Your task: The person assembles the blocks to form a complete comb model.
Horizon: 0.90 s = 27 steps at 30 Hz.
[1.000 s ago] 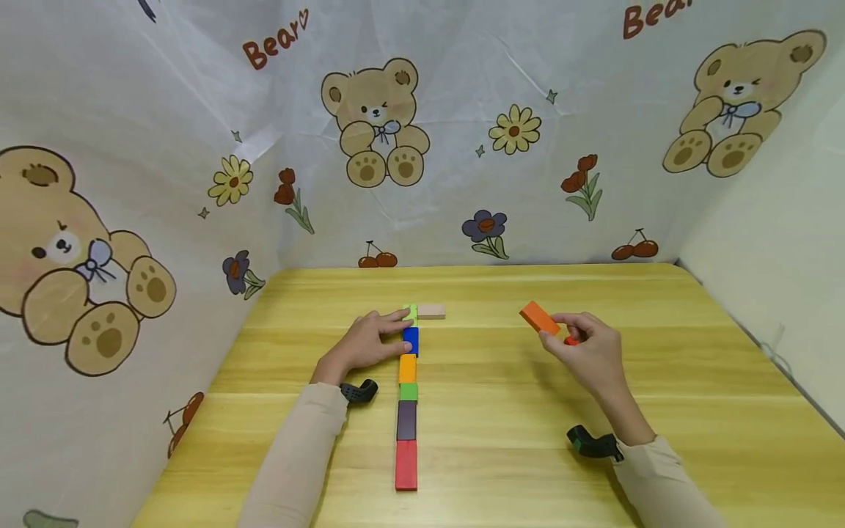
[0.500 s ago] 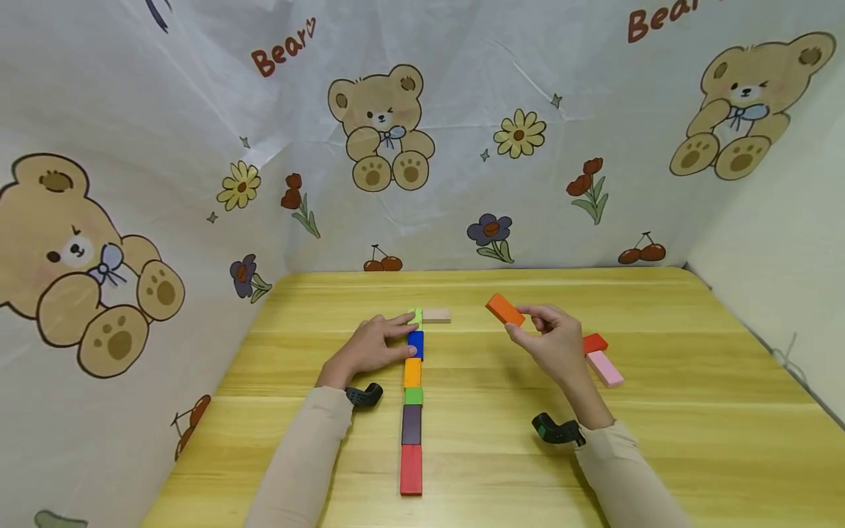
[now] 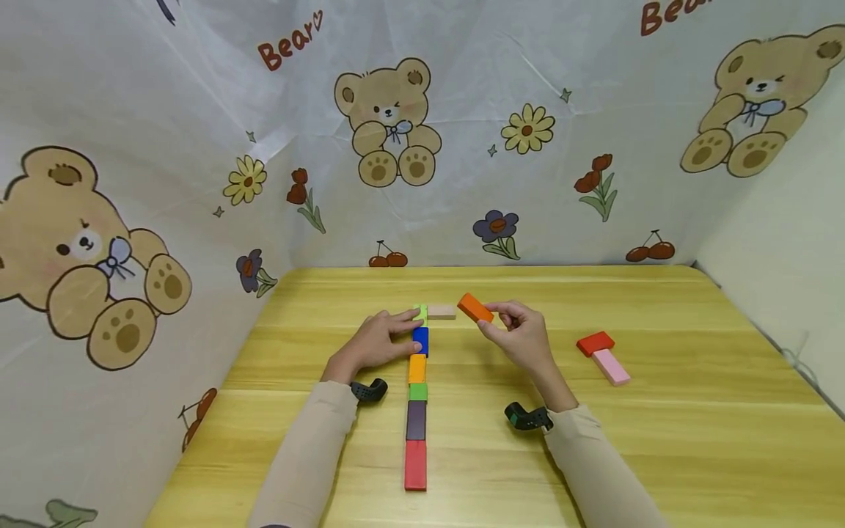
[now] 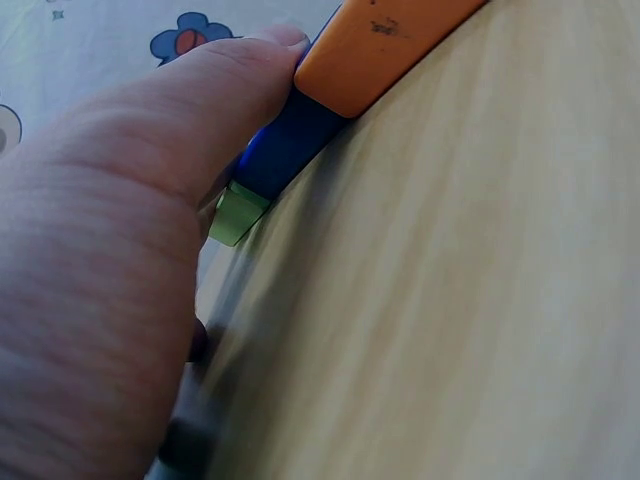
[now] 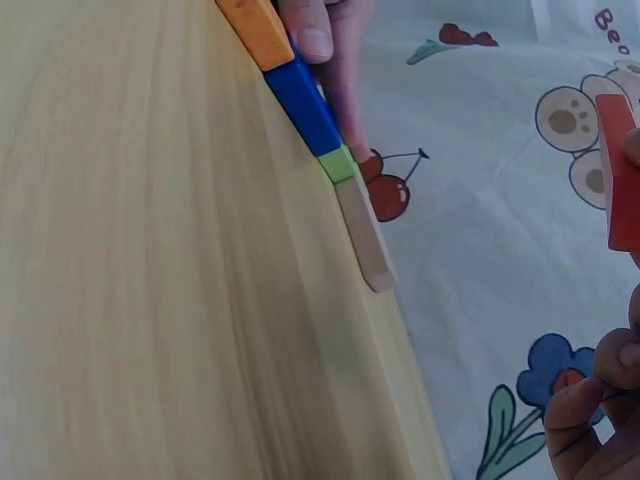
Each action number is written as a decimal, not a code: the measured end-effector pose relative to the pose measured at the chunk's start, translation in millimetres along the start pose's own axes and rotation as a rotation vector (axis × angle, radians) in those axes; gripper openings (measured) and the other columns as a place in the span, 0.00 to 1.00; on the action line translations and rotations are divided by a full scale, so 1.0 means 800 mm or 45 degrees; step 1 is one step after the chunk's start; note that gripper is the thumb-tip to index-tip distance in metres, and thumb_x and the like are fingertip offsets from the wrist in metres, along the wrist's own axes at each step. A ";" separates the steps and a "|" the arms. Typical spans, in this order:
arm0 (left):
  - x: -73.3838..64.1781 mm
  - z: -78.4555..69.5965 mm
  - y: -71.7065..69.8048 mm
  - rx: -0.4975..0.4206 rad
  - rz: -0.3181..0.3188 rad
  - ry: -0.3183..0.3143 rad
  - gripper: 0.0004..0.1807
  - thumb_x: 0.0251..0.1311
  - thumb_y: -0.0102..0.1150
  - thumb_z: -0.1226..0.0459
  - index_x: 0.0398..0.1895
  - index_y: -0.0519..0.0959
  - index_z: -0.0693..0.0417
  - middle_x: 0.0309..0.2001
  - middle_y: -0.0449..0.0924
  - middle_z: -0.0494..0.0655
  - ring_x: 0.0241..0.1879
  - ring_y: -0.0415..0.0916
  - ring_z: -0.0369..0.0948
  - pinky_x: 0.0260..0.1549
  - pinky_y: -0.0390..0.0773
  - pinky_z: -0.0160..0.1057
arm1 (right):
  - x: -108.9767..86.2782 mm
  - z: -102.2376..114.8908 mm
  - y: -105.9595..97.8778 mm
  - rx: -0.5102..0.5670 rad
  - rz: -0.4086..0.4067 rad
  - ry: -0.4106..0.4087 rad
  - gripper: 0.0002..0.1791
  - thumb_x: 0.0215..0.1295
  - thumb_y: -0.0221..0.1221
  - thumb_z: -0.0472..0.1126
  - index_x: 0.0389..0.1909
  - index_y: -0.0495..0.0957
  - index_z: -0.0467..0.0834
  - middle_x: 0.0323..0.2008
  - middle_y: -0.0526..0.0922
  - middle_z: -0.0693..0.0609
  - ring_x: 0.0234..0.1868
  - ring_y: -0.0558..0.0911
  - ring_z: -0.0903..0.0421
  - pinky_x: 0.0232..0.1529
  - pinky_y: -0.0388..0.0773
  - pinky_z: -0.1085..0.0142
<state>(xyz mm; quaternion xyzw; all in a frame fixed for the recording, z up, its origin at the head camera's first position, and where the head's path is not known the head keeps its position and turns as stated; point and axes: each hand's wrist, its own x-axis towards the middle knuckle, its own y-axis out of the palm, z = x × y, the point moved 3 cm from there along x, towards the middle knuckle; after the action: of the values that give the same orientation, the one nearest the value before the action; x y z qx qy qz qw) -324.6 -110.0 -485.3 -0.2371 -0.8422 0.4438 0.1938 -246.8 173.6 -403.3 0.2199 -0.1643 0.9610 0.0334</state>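
Wooden tabletop (image 3: 488,469), near the far edge: right hand (image 3: 524,339) pinches orange rectangular block (image 3: 474,307), left hand (image 3: 372,342) spread; likely mid-placement, needing levelling.

A bright orange rectangular block (image 3: 475,308), smooth and solid, sits pinched in the right hand (image 3: 524,337) at the centre of the head view, raised and slanting down to the right, just beside a pale beige, wood-coloured flat block (image 3: 441,312). That beige block runs sideways and meets the small light-green block (image 5: 338,165), where the left hand's (image 3: 375,342) fingers rest; its thumb touches the glossy blue oblong block (image 3: 422,336). Below these, end to end towards the bottom of the frame, lie a yellow-orange block (image 3: 418,369) with dark smudges, a short green block (image 3: 419,393), a dark purple oblong block (image 3: 416,421) and a long red block (image 3: 415,466).
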 end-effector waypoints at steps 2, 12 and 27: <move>0.001 -0.001 0.000 0.003 0.001 0.004 0.35 0.62 0.56 0.34 0.71 0.70 0.30 0.76 0.60 0.26 0.45 0.65 0.36 0.56 0.61 0.45 | 0.002 -0.003 0.006 0.013 0.032 0.011 0.10 0.57 0.70 0.32 0.40 0.86 0.33 0.24 0.66 0.38 0.24 0.61 0.60 0.25 0.58 0.71; 0.005 -0.007 -0.006 0.003 -0.011 -0.004 0.34 0.63 0.57 0.36 0.71 0.71 0.31 0.76 0.60 0.27 0.40 0.64 0.38 0.50 0.62 0.43 | 0.021 -0.066 0.045 0.003 0.386 0.209 0.14 0.61 0.71 0.45 0.45 0.86 0.44 0.24 0.64 0.51 0.27 0.65 0.56 0.27 0.58 0.69; -0.002 -0.002 -0.003 0.001 0.016 -0.029 0.35 0.62 0.56 0.34 0.71 0.70 0.29 0.76 0.58 0.26 0.47 0.66 0.37 0.60 0.62 0.48 | 0.016 -0.089 0.067 -0.178 0.482 0.243 0.12 0.60 0.71 0.47 0.43 0.87 0.50 0.22 0.66 0.53 0.26 0.67 0.55 0.29 0.61 0.68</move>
<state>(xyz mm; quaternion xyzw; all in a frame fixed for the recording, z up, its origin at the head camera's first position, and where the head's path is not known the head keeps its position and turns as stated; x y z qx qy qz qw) -322.9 -111.0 -482.7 -0.2372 -0.8427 0.4479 0.1816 -295.4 146.6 -474.4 0.0902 -0.2650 0.9529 -0.1171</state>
